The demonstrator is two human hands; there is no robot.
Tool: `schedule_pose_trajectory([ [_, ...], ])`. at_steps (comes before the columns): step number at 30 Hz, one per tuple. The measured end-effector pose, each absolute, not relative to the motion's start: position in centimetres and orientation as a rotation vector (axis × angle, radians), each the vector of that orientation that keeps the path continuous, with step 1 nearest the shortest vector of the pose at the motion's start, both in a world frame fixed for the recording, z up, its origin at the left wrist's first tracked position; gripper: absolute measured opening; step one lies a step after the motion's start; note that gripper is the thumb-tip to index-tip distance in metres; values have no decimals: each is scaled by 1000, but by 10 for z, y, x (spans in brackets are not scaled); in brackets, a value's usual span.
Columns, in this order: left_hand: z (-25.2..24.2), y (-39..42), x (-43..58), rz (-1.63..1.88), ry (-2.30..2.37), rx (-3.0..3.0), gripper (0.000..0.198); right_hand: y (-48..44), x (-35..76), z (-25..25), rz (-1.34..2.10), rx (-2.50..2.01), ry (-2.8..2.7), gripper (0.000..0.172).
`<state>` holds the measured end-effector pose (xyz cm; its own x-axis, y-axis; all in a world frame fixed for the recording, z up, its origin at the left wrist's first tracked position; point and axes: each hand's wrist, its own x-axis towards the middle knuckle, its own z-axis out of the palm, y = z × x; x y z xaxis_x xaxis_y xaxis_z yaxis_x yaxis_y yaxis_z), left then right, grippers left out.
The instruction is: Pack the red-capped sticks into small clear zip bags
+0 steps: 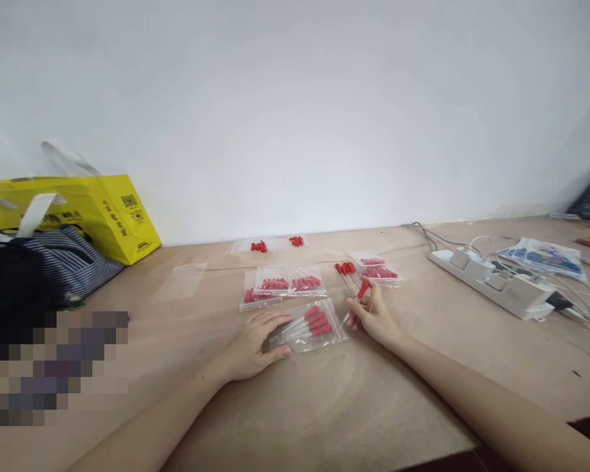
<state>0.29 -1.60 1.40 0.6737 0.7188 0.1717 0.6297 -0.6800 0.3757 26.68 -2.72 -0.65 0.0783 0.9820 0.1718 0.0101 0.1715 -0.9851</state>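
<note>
Two hands rest on the table (324, 406). I see my left hand (255, 344) lying flat, fingers apart, on the near edge of the clear bag (309, 326). My right hand (373, 318), just beside it, pinches one red-capped tube (356, 300).
</note>
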Motion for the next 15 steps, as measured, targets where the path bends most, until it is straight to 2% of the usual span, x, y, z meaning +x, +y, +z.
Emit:
schedule_pose_trajectory([
  [4, 14, -16, 4, 452, 1075, 2611, 47, -30, 263, -7, 1191, -1095, -1100, 47],
  [9, 14, -16, 4, 462, 1077, 2623, 47, -29, 264, -6, 1299, -1106, -996, 34],
  [15, 15, -16, 4, 430, 1093, 2623, 47, -34, 262, -6, 1262, -1089, -1057, 43],
])
